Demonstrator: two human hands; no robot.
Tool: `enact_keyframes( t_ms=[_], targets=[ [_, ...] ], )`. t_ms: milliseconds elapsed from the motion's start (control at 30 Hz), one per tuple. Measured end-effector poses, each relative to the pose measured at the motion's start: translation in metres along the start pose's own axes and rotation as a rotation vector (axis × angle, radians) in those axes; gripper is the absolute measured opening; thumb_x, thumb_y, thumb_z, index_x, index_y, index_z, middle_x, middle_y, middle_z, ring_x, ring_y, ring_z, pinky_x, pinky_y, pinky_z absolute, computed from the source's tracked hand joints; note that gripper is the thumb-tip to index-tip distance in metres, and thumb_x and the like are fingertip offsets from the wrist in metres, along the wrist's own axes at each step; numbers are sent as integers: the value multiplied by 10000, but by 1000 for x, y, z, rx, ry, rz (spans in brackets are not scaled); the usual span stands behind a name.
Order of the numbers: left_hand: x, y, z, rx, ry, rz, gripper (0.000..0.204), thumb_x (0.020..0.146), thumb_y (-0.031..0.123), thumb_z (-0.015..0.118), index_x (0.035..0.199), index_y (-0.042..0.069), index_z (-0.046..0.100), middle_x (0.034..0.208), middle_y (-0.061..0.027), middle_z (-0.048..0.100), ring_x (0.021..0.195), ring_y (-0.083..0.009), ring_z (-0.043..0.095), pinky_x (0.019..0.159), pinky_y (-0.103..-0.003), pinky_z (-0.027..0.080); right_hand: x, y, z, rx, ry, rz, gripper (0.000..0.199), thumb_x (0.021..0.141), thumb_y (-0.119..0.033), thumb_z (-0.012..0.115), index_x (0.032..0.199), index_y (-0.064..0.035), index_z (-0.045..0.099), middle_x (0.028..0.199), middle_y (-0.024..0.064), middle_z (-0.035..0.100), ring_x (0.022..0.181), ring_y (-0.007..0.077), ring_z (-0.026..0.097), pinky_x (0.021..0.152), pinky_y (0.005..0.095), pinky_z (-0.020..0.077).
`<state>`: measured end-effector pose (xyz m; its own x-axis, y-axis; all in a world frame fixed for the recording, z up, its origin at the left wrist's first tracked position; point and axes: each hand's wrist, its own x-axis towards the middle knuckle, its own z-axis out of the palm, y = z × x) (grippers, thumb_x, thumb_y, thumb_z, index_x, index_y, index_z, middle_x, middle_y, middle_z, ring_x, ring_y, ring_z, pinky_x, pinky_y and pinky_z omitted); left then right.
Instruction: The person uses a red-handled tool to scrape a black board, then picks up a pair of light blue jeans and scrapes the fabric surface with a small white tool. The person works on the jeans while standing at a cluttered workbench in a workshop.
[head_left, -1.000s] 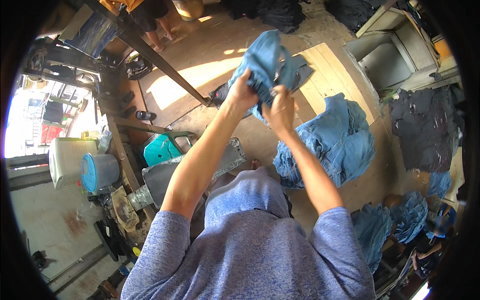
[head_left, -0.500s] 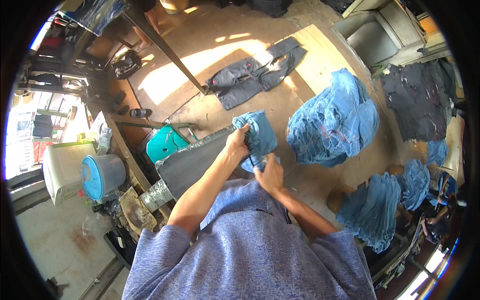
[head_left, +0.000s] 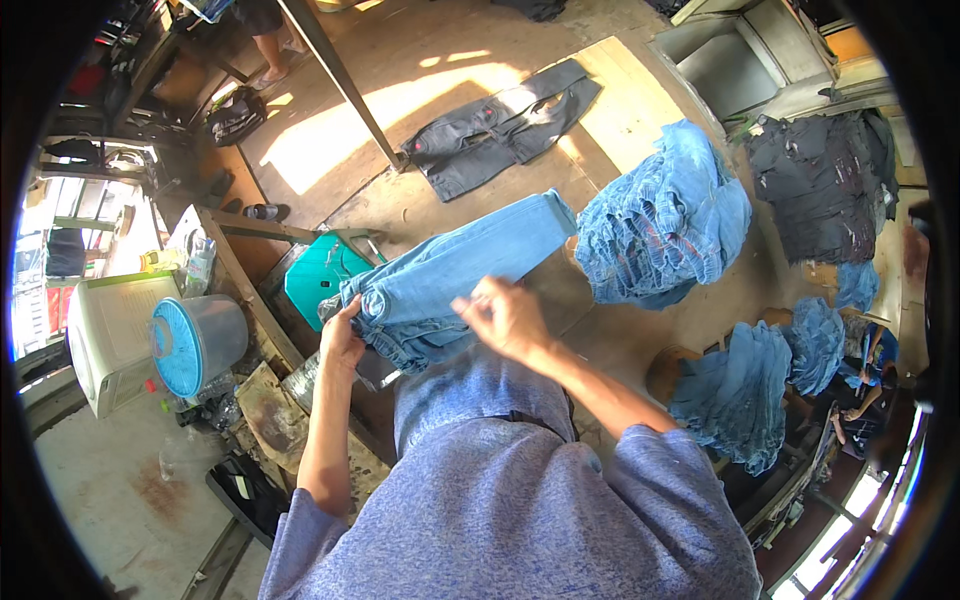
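Note:
A pair of light-blue jeans (head_left: 470,245) lies lengthwise over a padded board in front of me, legs toward the far right. Its bunched, darker part hangs over the near side. My left hand (head_left: 342,338) is closed on the jeans' left end, thumb on top beside a rolled bit of cloth. Just above the near edge of the jeans, my right hand (head_left: 508,318) is slightly blurred, its fingers apart and nothing in them. Most of the board is hidden under the jeans.
A tall pile of blue jeans (head_left: 660,225) stands right of the board. Dark trousers (head_left: 500,130) lie flat on the floor beyond. Further right are a dark garment pile (head_left: 825,185) and more blue denim (head_left: 735,390). A teal stool (head_left: 320,275) and a blue-lidded bucket (head_left: 182,345) are at left.
The bunched jeans now lie stretched along the board. My left hand has moved left and down with one end; my right hand has let go and moved slightly left and up.

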<state>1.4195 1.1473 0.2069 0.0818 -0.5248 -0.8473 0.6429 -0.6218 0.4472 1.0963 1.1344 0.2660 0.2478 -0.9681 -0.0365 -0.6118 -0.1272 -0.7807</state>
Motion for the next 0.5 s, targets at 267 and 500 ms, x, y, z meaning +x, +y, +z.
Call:
enact_keyframes(
  t_ms=[267,500],
  targets=[
    [-44,-3,105,1297,189,1397,271,835,80,828,1094,56,754,1127,-123,708,1101,-320,659,969,-418,541,92,175,-81,-380,446,95,409,955,-315,772,1109,-5,553,1010,195,665,967,409,658,852,513,512],
    [28,-33,149,1528,-175,1283,367,952,382,755,1238,152,760,1197,-77,746,1184,-305,665,1057,-447,486,144,211,-83,-297,135,-57,239,1063,-324,620,1067,-97,548,914,195,726,844,448,717,699,528,549]
  ],
)
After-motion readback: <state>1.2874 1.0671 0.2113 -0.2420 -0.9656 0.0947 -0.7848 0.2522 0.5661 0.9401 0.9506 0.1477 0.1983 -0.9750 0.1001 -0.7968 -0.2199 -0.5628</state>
